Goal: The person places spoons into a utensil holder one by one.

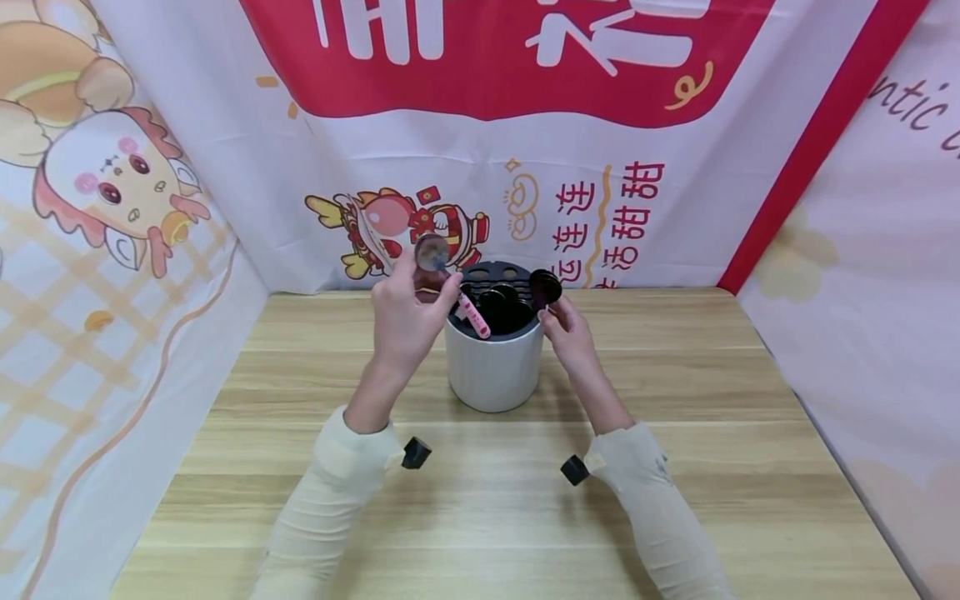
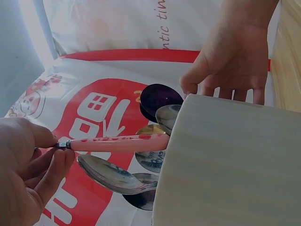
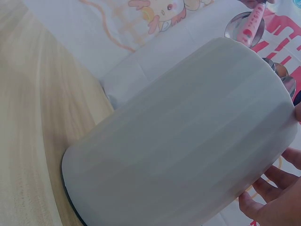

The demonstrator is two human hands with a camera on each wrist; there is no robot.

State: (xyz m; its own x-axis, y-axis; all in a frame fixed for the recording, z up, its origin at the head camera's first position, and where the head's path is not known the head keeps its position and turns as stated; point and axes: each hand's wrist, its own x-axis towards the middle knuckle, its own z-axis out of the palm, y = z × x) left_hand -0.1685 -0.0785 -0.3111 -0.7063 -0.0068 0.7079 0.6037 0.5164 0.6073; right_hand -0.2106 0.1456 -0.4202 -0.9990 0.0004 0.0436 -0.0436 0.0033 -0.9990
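Observation:
My left hand [image 1: 408, 312] pinches a spoon at its neck, just beyond the pink patterned handle [image 2: 117, 143]. Its round metal bowl [image 1: 431, 252] is up above my fingers, while the handle slants down to the dark slotted top [image 1: 491, 271] of a white utensil holder [image 1: 493, 375]. Against the holder's right side is my right hand [image 1: 572, 333], thumb by the rim and fingers along the outer wall. A dark spoon [image 1: 545, 287] stands beside that hand. More spoons show over the rim, among them a silver spoon [image 2: 113, 175].
The holder stands on a wood-grain table [image 1: 498, 500] close to its back edge. Printed cloth walls enclose the table behind and on both sides, with a red-and-white back cloth [image 1: 450, 142]. Each sleeve has a small black block [image 1: 417, 452] at the wrist.

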